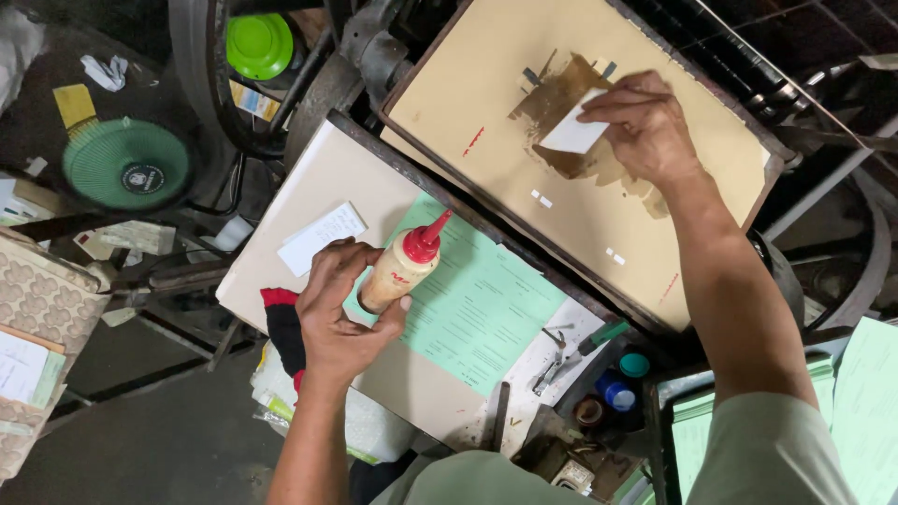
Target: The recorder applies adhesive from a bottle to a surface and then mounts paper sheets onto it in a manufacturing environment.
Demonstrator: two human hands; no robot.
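Note:
My left hand [339,309] grips a tan squeeze bottle with a red nozzle [402,264], tilted over a pale green printed sheet [482,309] on a beige board. My right hand [645,122] presses a small white card [572,137] onto a brown stained patch [561,98] of the tan sloping board [486,84] at the back. Another white card [321,238] lies on the beige board just left of my left hand.
A green round fan grille [126,164] and a green lid [259,44] sit at the left. Pliers [552,365], small tape rolls and caps [613,388] lie near my body. A stack of green sheets [865,402] is at the right. Dark machine parts surround the boards.

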